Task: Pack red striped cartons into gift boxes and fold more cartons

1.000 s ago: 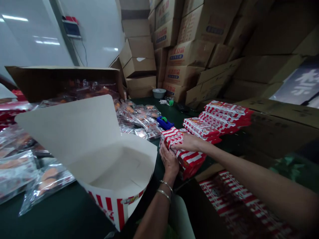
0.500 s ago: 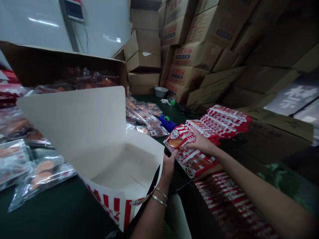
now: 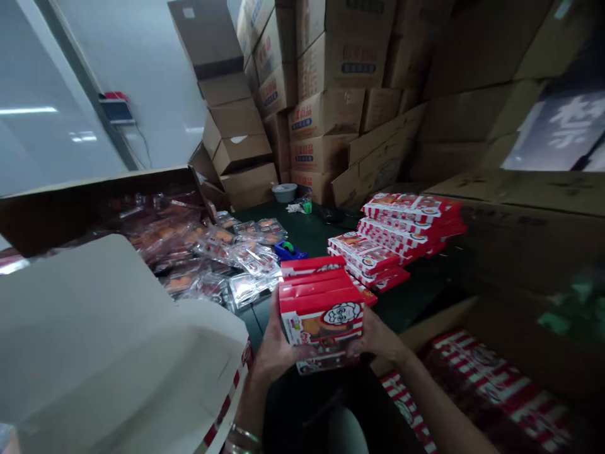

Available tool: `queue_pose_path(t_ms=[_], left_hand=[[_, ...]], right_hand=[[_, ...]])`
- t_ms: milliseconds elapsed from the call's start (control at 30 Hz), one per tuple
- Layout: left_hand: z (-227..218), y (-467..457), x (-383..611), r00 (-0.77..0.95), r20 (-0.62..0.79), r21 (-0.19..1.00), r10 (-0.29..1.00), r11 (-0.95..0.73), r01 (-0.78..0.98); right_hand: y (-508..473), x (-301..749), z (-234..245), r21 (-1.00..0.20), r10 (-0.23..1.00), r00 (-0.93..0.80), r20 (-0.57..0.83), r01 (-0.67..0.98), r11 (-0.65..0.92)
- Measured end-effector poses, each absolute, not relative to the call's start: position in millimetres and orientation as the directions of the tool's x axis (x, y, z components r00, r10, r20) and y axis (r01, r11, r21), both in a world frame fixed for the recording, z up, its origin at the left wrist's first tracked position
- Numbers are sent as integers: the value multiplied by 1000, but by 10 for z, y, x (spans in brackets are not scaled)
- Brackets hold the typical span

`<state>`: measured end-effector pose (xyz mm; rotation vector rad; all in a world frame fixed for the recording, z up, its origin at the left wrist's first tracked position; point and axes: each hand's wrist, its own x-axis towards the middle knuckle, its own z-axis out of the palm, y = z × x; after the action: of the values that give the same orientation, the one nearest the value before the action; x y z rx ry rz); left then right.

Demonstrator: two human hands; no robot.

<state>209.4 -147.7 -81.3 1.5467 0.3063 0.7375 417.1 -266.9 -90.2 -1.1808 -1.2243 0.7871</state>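
Left grip (image 3: 275, 345) and right grip (image 3: 379, 338) facing, thumbs (image 3: 301, 352) turned inward.

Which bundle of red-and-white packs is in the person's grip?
The bundle in the middle, clasped between the left hand and right hand; the other packs lie beyond it on the table or in the carton at lower right.

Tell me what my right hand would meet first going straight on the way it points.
Likely the held red-and-white cartons, which your right hand is touching; depth beyond them is unclear.
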Motion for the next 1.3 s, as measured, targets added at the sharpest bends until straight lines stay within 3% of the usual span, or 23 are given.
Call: queue_pose_path(t_ms=[133, 367, 500, 633, 733, 867, 933, 967, 1033, 1067, 1133, 1200, 1300], left_hand=[[-1031, -1449, 2035, 723, 158, 980, 673, -194, -33], [-950, -1427, 2034, 806, 118, 992, 580, -103, -72], [-928, -1422, 2099, 763, 134, 990, 632, -114, -79], [-818, -1567, 2127, 669, 109, 975, 735, 50, -215], [-694, -1789, 2117, 638, -9, 945, 770, 216, -246], [-562, -2113, 2018, 731, -16, 868, 682, 373, -329], [-508, -2254, 1855, 774, 39, 899, 632, 316, -304], [-478, -2313, 1732, 779, 61, 947, 624, 211, -243], [-405, -2392, 1417, 776, 129, 987, 617, -157, -39], [-360, -2404, 1242, 777, 178, 922, 604, -379, 83], [-258, -2359, 915, 782, 268, 666, 563, -695, 272], [-160, -2233, 669, 747, 226, 404, 626, -758, 513], [-68, -1952, 423, 749, -54, 118, 661, -741, 662]], right_hand=[[-2626, 4177, -1175, -973, 956, 184, 227, -2, 232], [-2615, 4283, -1120, -980, 983, 27, 182, -73, 184], [-2561, 4297, -1020, -980, 981, 4, 195, -38, 195], [-2609, 4196, -880, -983, 975, 132, 180, -17, 183], [-2719, 4077, -664, -990, 991, 126, 48, -124, 64], [-2899, 3962, -297, -975, 992, 56, -110, -198, -97], [-2998, 3950, -165, -968, 989, 26, -143, -213, -134], [-3051, 3954, -119, -966, 988, 25, -155, -216, -146], [-3156, 3972, -47, -965, 982, 58, -179, -205, -164], [-3205, 3981, -9, -967, 978, 89, -187, -189, -168], [-3283, 3986, 96, -976, 966, 177, -191, -134, -169], [-3319, 3970, 258, -986, 955, 247, -165, -56, -156], [-3277, 3908, 581, -993, 967, 245, -68, 74, -89]])
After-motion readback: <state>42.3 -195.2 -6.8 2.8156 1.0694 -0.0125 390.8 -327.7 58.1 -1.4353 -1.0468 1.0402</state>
